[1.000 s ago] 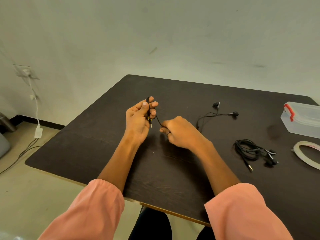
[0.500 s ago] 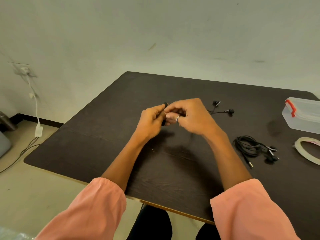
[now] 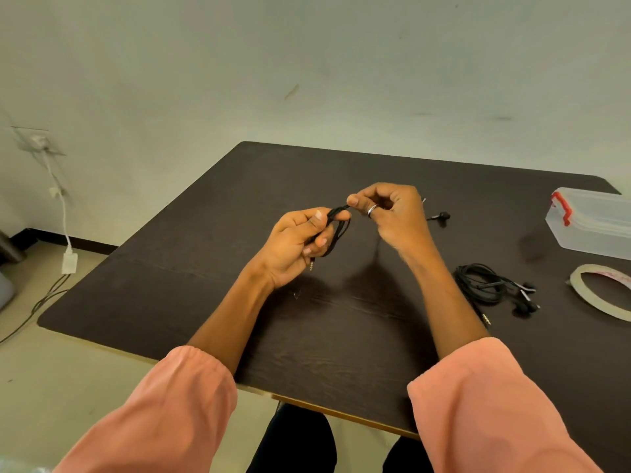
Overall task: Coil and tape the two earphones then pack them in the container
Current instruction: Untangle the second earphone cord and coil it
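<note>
Frame centre: your left hand (image 3: pixel 293 244) grips coiled earphone cable (image 3: pixel 336 227) to retain loops; right hand (image 3: pixel 392 213) pinches cable, feeding next wrap.

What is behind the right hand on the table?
One black earbud with a short stretch of cable shows past the right hand on the table. The rest of that cable is covered by the hand.

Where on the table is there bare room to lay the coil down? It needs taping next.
Bare wood lies under the left hand toward the table edge, and along the far side behind both hands. It is crowded right of the right hand: the second earphone, the tape roll and the container.
</note>
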